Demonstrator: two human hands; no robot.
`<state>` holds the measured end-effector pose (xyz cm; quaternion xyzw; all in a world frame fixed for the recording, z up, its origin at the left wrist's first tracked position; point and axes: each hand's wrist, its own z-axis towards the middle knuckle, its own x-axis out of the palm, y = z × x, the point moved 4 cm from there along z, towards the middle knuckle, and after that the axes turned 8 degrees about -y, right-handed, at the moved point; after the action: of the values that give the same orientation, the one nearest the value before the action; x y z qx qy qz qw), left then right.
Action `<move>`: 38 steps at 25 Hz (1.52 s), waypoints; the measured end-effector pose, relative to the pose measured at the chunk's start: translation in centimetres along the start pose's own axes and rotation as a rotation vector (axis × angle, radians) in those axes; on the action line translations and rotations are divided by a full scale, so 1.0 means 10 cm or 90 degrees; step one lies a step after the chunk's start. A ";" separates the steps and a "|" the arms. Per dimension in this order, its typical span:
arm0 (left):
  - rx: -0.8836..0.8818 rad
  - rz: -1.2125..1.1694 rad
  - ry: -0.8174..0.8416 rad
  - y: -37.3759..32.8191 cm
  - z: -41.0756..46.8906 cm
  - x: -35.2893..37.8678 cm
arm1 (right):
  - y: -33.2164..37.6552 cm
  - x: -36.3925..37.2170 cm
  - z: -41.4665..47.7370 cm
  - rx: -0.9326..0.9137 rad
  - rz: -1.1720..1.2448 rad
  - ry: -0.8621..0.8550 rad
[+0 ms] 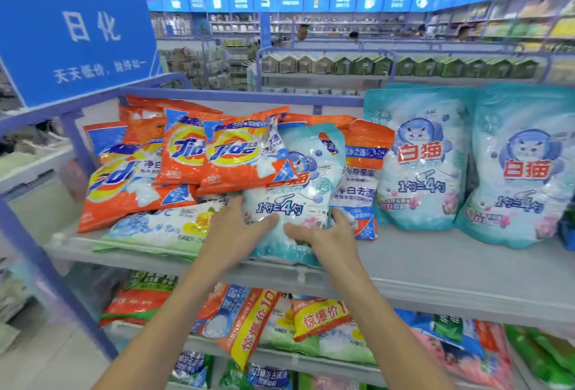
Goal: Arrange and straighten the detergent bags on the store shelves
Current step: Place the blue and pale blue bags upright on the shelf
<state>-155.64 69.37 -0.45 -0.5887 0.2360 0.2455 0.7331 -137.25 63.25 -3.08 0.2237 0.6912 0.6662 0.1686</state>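
Both hands grip the lower part of one teal detergent bag [298, 184]: the left hand [236, 231] is curled round its lower left corner, thumb across the front, and the right hand [323, 234] clasps the lower right edge with its fingers wrapped behind. The bag leans back at a tilt with its base near the front lip of the shelf [435, 265], and holding it at both bottom corners looks meant to let the person lift or swing it upright. Just above and left of the hands, orange Tide bags [224, 153] lie overlapping in a loose heap, one resting on the held bag's upper left. Below the left hand a green-and-white bag [161, 227] lies flat. Behind the right hand another orange bag [364, 171] stands partly hidden. Well to the right, two matching teal bags [420, 165] stand upright side by side, likely the row this one belongs in. Lower shelves under the forearms hold more jumbled bags [249, 321].
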 end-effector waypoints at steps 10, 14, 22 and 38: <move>-0.283 -0.528 0.181 -0.38 -0.16 0.69 | 0.39 -1.12 0.06 -0.010 0.142 -0.033; -0.355 -0.630 0.249 -0.70 -0.34 0.95 | 0.47 -1.81 0.07 -0.009 0.231 -0.018; 0.019 -0.493 0.308 -1.84 -0.45 1.46 | 0.58 -2.55 0.54 -0.093 0.196 0.012; -0.042 -0.350 0.130 -1.67 -0.25 2.27 | 0.21 -2.71 1.02 -0.114 -0.322 -0.166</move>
<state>-127.72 65.66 -2.85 -0.6759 0.1319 -0.0156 0.7250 -108.80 57.47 -3.29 0.1122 0.6363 0.6270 0.4353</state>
